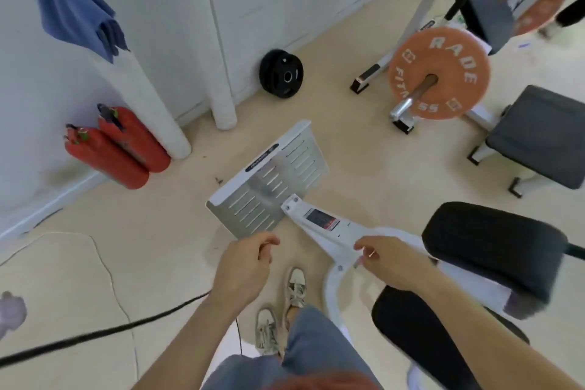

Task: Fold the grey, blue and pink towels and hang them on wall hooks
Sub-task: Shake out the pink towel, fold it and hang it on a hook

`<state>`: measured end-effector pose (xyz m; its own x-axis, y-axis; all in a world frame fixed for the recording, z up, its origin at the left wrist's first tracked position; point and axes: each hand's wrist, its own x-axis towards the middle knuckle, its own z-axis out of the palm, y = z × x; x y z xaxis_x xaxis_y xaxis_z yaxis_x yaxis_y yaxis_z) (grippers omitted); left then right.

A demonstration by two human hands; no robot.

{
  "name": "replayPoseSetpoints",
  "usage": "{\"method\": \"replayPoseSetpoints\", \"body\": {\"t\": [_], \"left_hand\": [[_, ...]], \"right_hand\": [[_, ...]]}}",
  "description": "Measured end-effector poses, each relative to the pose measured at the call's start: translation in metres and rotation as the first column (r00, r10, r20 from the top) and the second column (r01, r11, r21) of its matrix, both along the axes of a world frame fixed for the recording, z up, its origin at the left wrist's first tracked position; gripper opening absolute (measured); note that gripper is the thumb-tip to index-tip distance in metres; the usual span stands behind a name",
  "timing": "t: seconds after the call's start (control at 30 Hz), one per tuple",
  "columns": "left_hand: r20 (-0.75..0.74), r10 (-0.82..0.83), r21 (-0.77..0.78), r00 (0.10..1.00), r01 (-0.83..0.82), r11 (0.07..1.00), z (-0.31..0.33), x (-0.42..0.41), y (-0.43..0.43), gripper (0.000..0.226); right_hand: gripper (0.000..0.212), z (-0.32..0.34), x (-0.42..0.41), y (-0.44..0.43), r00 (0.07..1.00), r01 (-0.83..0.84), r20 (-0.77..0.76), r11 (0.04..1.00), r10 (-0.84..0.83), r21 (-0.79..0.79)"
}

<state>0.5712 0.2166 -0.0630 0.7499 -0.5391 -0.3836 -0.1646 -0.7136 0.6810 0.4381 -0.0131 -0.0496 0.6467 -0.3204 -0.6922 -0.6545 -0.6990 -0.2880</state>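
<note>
- Left hand (243,266): fingers loosely curled, holding nothing; it hangs over the floor at the near corner of the footplate (269,180).
- Right hand (391,263): fingers bent and relaxed, apparently empty; it sits in front of the white frame (329,231), and contact cannot be told.
- Blue towel (74,6): high on the wall, upper left. Soft napped cloth, folded in layers, one corner drooping. The hook is hidden.
- Progress, judged: blue looks done; grey and pink are left, and neither is in hand.
- Pale pink patch (11,313) at the floor's left edge is possibly the pink towel, but too blurred to say.
- Grey fuzzy bit (522,305) under the black pad (493,247) is possibly the grey towel; unsure.
- Footplate: flat slotted metal, white rim. Pad: matte, rounded.
</note>
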Motion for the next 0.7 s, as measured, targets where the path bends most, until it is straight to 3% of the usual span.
{"method": "replayPoseSetpoints", "body": {"t": [0.1, 0.23, 0.43, 0.57, 0.7], "left_hand": [[-0.063, -0.106, 0.000, 0.992, 0.106, 0.994, -0.006, -0.035, -0.008, 0.017], [-0.090, -0.216, -0.027, 0.972, 0.214, 0.976, -0.017, -0.074, -0.037, 0.028], [-0.109, -0.379, -0.118, 0.919, 0.367, 0.923, -0.026, -0.141, -0.081, 0.027], [-0.074, -0.447, -0.155, 0.891, 0.433, 0.888, -0.038, -0.195, -0.125, 0.026], [0.037, -0.508, -0.143, 0.860, 0.508, 0.849, -0.057, -0.269, -0.180, 0.024]], "right_hand": [[0.029, -0.005, -0.065, 0.000, 0.989, 0.144, 0.041, 0.988, -0.142, -0.061], [0.038, -0.003, -0.125, -0.004, 0.913, 0.405, 0.070, 0.912, -0.401, -0.061], [0.036, -0.008, -0.185, -0.015, 0.739, 0.665, 0.182, 0.746, -0.648, -0.042], [0.042, -0.017, -0.233, -0.031, 0.661, 0.740, 0.272, 0.668, -0.699, -0.081], [0.052, -0.042, -0.295, -0.069, 0.676, 0.713, 0.337, 0.697, -0.655, -0.075]]}}
